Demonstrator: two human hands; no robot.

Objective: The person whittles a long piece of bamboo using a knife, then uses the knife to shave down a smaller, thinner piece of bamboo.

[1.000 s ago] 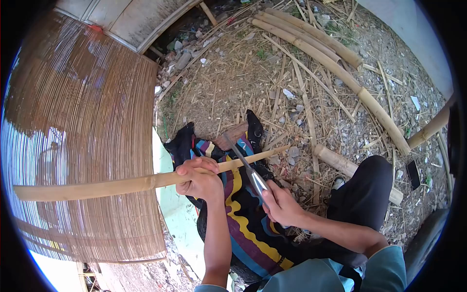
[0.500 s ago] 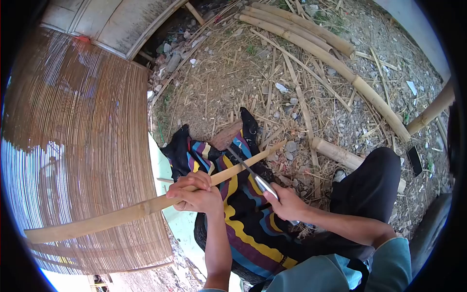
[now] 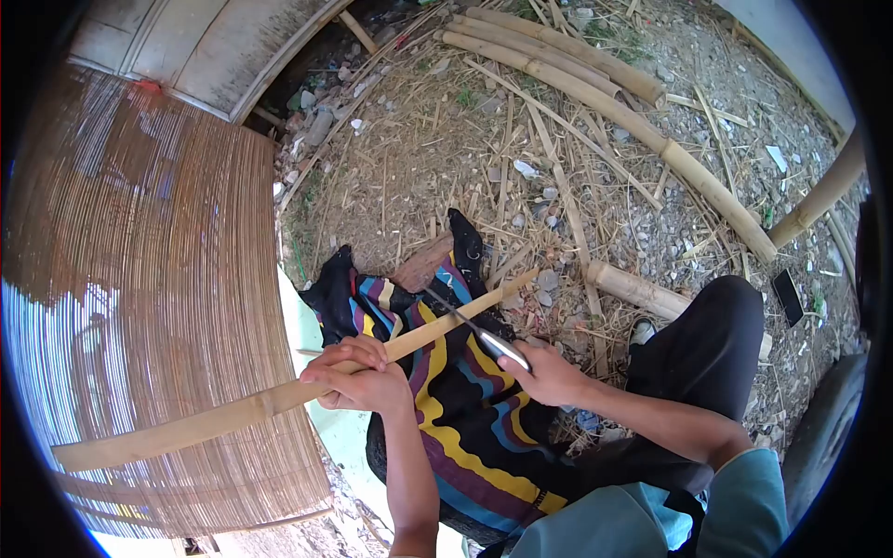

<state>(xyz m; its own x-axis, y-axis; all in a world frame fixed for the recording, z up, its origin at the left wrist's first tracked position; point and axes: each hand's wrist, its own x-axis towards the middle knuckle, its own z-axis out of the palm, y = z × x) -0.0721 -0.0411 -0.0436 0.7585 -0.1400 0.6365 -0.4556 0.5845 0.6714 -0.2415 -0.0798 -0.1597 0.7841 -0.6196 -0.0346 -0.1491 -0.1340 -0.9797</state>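
one long bamboo strip [image 3: 205, 423] slants across the view, its left end in front of a brown slatted screen [image 3: 177, 270] and its right end over the striped cloth's far side. the left hand [image 3: 365, 377] is closed around the strip, fingers folded over the top. the right hand [image 3: 551, 374] grips the handle of a knife [image 3: 486, 337], whose dark narrow blade crosses the strip to the right of the left hand; whether its edge bites into the bamboo cannot be told. below both hands spreads the striped cloth [image 3: 470, 423], black with wavy yellow, purple and blue bands, and a brown block [image 3: 421, 263] lies at its far end. farther off, bamboo poles [image 3: 605, 88] lie on littered ground, a shorter bamboo piece [image 3: 633, 286] lies near the person's bent knee, and a black flat rectangular object [image 3: 787, 296] lies to the right.
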